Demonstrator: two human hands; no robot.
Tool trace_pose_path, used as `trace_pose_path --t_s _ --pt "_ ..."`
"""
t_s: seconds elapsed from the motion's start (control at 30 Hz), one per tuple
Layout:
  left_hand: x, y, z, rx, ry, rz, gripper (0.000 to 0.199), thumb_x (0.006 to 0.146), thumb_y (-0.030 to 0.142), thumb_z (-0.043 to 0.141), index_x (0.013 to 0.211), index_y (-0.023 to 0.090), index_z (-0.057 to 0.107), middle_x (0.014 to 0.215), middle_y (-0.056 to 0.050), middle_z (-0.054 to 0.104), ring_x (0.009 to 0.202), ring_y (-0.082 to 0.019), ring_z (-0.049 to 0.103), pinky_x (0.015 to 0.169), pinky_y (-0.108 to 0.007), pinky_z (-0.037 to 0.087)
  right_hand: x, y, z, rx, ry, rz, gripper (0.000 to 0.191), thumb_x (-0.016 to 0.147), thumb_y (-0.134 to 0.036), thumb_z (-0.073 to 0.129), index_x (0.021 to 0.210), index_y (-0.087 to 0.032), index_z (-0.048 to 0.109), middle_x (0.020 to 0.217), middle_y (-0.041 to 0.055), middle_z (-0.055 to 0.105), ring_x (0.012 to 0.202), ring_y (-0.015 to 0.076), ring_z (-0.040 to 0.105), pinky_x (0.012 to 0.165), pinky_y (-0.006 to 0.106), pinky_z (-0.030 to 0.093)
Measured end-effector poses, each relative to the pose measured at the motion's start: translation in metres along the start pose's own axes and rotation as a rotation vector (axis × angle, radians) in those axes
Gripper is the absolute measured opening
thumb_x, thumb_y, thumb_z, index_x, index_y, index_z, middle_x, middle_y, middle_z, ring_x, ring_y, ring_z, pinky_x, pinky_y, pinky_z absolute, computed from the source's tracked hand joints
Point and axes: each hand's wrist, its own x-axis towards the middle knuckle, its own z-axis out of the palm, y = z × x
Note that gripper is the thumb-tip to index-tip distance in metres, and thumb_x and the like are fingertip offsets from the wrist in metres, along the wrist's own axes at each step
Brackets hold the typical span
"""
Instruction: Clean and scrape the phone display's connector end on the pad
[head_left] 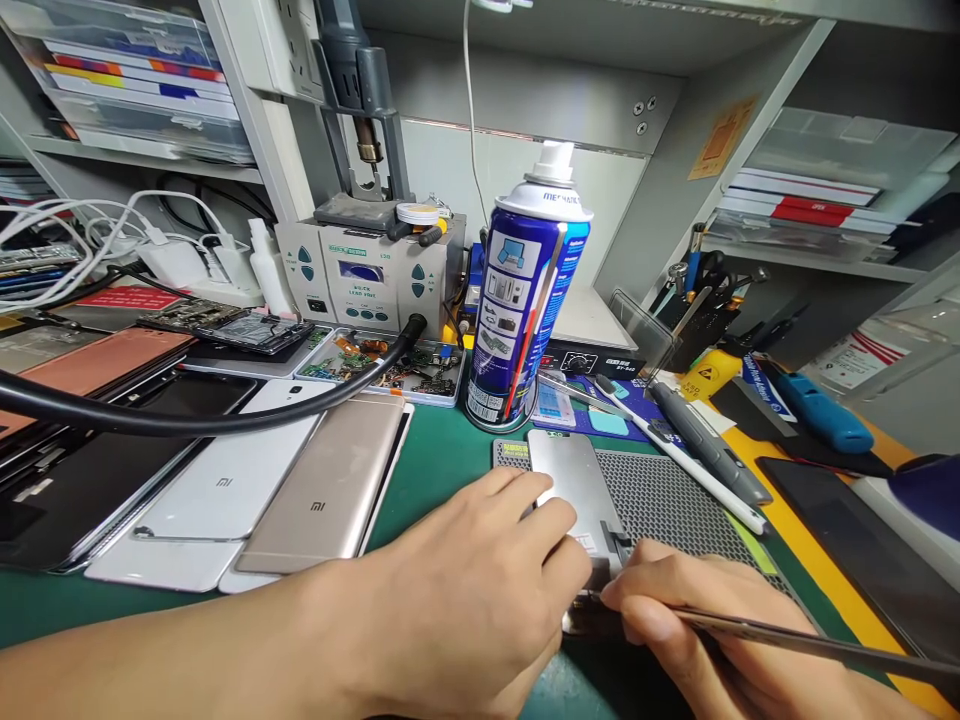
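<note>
A silver-backed phone screen panel lies on a grey perforated mat, with a small dark flex cable at its right edge. My left hand curls its fingers over the panel's left side and holds its lower end. In my right hand is a slim dark metal tool, pinched between thumb and fingers like a pen. Its tip is at the panel's dark lower end, close to my left fingers, and the exact contact is hidden. What kind of tool it is I cannot make out.
A blue spray can stands just behind the mat. Phone backs lie at left under a black hose from the hot air station. A white brush and a grey pen-like tool cross the mat's right edge.
</note>
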Motion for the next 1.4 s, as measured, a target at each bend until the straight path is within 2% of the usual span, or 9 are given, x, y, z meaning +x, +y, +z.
trace_pose_path --t_s 0.17,0.5,0.77,1.03,1.23,1.4 --pt "-0.0005 -0.0003 0.0015 0.014 0.011 0.021 0.017 0.102 0.019 0.049 0.104 0.011 0.063 0.102 -0.013 0.061 0.106 -0.034 0.058 0.099 -0.052 0.053 -0.0026 0.0041 -0.0024 0.034 -0.046 -0.016 0.04 0.121 -0.031 0.025 0.095 -0.024 0.054 0.067 -0.004 0.067 0.05 0.0093 0.063 0.052 0.018 0.05" --pt "-0.0034 0.0008 0.0011 0.028 0.033 0.022 0.016 0.101 0.02 0.05 0.105 0.012 0.063 0.103 -0.013 0.062 0.106 -0.034 0.058 0.099 -0.051 0.053 -0.0047 0.0035 -0.0048 0.005 -0.079 -0.008 0.035 0.121 -0.029 0.027 0.097 -0.024 0.053 0.072 -0.0039 0.067 0.057 0.0094 0.064 0.058 0.017 0.05" --pt "-0.002 -0.0005 0.001 0.03 0.029 0.02 0.016 0.102 0.02 0.05 0.105 0.011 0.063 0.104 -0.013 0.062 0.106 -0.034 0.058 0.098 -0.051 0.053 -0.0044 0.0062 0.0 0.042 -0.056 -0.004 0.039 0.121 -0.031 0.027 0.092 -0.024 0.053 0.067 -0.0058 0.064 0.05 0.0078 0.057 0.052 0.016 0.047" --pt "-0.0011 -0.0002 -0.0007 0.029 0.03 0.02 0.016 0.101 0.019 0.05 0.103 0.011 0.064 0.102 -0.013 0.062 0.103 -0.033 0.058 0.097 -0.05 0.053 -0.0035 0.0064 0.0005 0.13 -0.026 -0.032 0.034 0.121 -0.03 0.028 0.097 -0.025 0.053 0.071 -0.0056 0.066 0.052 0.0073 0.062 0.053 0.017 0.047" --pt "-0.0022 0.0007 0.0008 0.029 0.019 0.019 0.017 0.102 0.02 0.049 0.104 0.012 0.064 0.103 -0.013 0.061 0.105 -0.034 0.058 0.097 -0.05 0.053 -0.0031 0.0068 0.0016 0.066 -0.066 0.001 0.037 0.121 -0.033 0.027 0.096 -0.025 0.054 0.071 -0.0052 0.067 0.053 0.0079 0.063 0.054 0.017 0.048" --pt "-0.004 0.0007 0.0005 0.031 0.02 0.02 0.017 0.103 0.02 0.049 0.104 0.012 0.063 0.104 -0.013 0.062 0.106 -0.034 0.058 0.098 -0.051 0.053 -0.0038 0.0017 -0.0029 0.065 -0.05 0.002 0.037 0.121 -0.033 0.028 0.096 -0.025 0.054 0.073 -0.0056 0.067 0.053 0.0074 0.063 0.054 0.017 0.047"
